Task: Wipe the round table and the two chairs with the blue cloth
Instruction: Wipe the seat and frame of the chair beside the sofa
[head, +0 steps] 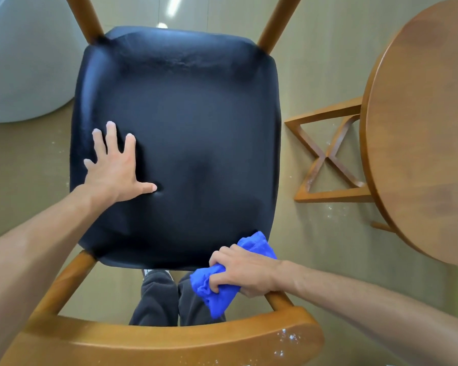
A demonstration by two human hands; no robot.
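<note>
The right hand's (pixel 245 270) fingers (pixel 214 282) curl round the bunched blue cloth (pixel 222 289) at the near right corner of the chair (pixel 175 143), against its wooden back post. The left hand (pixel 117 167) presses flat, fingers spread wide, on the black seat. No writing is legible. The round tabletop (pixel 421 128) stands right; white specks dot the backrest (pixel 169 336).

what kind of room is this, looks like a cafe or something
Probably a small dining or cafe-style corner, though little of the room shows. A wooden chair with a black padded seat stands beside a round wooden table on a cross-braced base, on a smooth beige floor.
</note>
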